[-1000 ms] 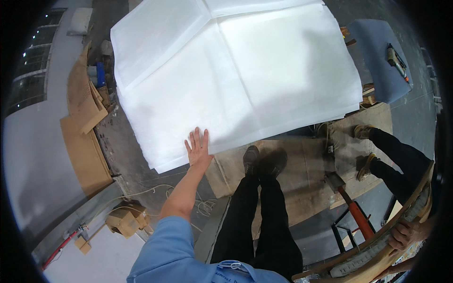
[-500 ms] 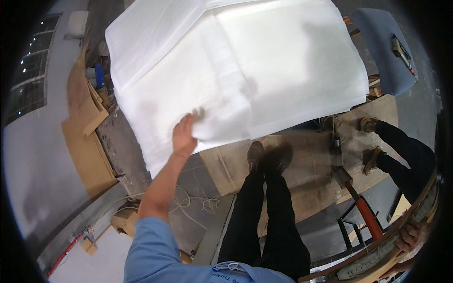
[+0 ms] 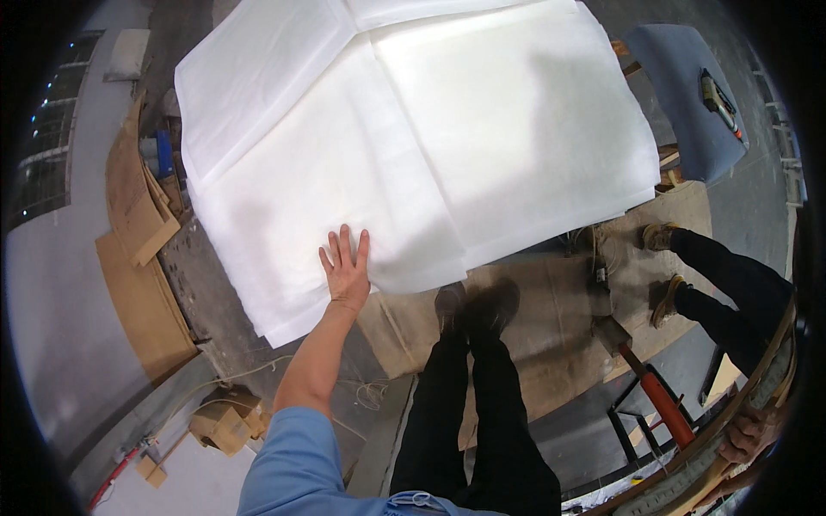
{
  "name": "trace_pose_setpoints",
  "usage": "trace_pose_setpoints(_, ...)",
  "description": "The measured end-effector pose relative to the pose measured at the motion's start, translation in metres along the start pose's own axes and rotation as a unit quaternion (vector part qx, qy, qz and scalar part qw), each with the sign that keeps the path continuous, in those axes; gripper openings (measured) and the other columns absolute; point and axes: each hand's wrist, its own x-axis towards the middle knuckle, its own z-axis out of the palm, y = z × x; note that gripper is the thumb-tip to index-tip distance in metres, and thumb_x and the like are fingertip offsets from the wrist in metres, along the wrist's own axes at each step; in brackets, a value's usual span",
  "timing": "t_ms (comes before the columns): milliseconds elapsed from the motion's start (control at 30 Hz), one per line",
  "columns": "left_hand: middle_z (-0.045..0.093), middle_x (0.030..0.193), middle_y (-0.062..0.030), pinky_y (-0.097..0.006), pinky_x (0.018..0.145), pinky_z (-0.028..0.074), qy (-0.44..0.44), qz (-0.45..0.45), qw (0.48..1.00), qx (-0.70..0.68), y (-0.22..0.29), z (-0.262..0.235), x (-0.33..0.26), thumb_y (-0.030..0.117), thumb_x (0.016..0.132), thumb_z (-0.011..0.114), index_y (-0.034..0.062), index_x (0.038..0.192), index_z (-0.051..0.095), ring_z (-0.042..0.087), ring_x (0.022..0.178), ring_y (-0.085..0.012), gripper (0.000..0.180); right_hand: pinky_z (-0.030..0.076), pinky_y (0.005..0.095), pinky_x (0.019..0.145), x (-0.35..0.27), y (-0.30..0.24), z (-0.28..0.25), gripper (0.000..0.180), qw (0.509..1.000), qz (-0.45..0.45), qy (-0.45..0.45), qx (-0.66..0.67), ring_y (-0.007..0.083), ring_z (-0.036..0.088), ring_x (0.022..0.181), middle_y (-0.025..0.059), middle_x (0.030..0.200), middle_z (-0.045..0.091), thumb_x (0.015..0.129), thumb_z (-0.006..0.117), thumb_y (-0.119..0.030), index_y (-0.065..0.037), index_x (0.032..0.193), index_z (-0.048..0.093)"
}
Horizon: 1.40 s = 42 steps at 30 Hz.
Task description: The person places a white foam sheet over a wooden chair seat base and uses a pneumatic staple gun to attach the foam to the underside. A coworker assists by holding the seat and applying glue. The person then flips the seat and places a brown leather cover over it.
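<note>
My left hand (image 3: 347, 279) lies with fingers spread on the near edge of a white fabric sheet (image 3: 508, 138). It presses flat and grips nothing. Several soft white layers are stacked here, with folds and seam lines running across the top. One layer is folded over at the far left, and the near edge hangs a little wavy beside my hand. My right hand is out of the picture.
Another person's hand (image 3: 747, 434) holds a curved wooden frame (image 3: 688, 482) at lower right; that person's legs (image 3: 731, 284) stand nearby. A red-handled tool (image 3: 658, 396), blue-grey cushion (image 3: 680, 95), and cardboard sheets (image 3: 142, 301) surround the stack. Brown board (image 3: 551, 318) lies underfoot.
My left hand, earlier bent over the sheet, now lies flat with fingers spread, nearer the edge. The view has shifted slightly, and the near fabric edge lies differently.
</note>
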Motion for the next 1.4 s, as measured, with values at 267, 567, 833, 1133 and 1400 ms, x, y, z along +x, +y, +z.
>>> trace_pose_setpoints(267,0.011,0.183,-0.0258,-0.079,0.127,0.016,-0.090,0.017,0.996,0.007,-0.006,-0.041,0.008,-0.004,0.088,0.065,0.0191,0.177,0.027,0.018,0.164,-0.0579,0.100,0.057,0.0627,0.101,-0.212,-0.055,0.163,0.057,0.999,-0.023,-0.013,-0.018,0.0487,0.066,0.113,0.0331,0.119,0.068,0.116,0.039,-0.039,0.010,0.130,0.064)
trace_pose_setpoints(567,0.057,0.156,-0.0289,-0.059,0.119,0.046,-0.025,0.028,0.999,-0.031,-0.070,-0.255,0.011,0.004,0.081,0.079,0.0054,0.165,0.045,0.060,0.140,-0.0454,0.091,0.056,0.0554,0.097,-0.329,-0.152,0.272,0.044,0.840,0.452,0.130,0.271,0.0441,0.066,0.106,0.0291,0.112,0.068,0.115,0.043,-0.030,0.008,0.125,0.063)
trace_pose_setpoints(833,0.079,0.104,-0.0270,-0.054,0.093,0.061,-0.009,-0.095,0.994,0.048,-0.094,-0.387,0.113,0.039,0.083,0.081,0.0041,0.118,0.078,0.076,0.102,-0.0475,0.049,0.054,0.0504,0.088,-0.323,-0.141,0.299,0.026,0.800,0.431,0.235,0.344,0.0408,0.066,0.097,0.0227,0.109,0.070,0.109,0.057,-0.020,0.002,0.117,0.068)
trace_pose_setpoints(1133,0.081,0.112,-0.0246,-0.045,0.090,0.062,0.003,-0.136,0.977,-0.163,-0.113,-0.556,0.103,0.026,0.082,0.092,-0.0079,0.113,0.076,0.080,0.099,-0.0339,0.049,0.052,0.0509,0.090,-0.338,-0.159,0.302,0.028,0.797,0.436,0.273,0.317,0.0457,0.065,0.109,0.0228,0.120,0.064,0.115,0.053,-0.025,0.001,0.120,0.063)
trace_pose_setpoints(1400,0.079,0.122,-0.0170,-0.041,0.096,0.061,-0.010,-0.125,0.863,-0.489,-0.099,-0.723,0.040,0.008,0.087,0.087,-0.0080,0.137,0.069,0.078,0.106,-0.0271,0.056,0.051,0.0529,0.096,-0.338,-0.172,0.313,0.030,0.737,0.483,0.345,0.323,0.0478,0.064,0.113,0.0232,0.122,0.065,0.117,0.051,-0.023,0.001,0.128,0.064)
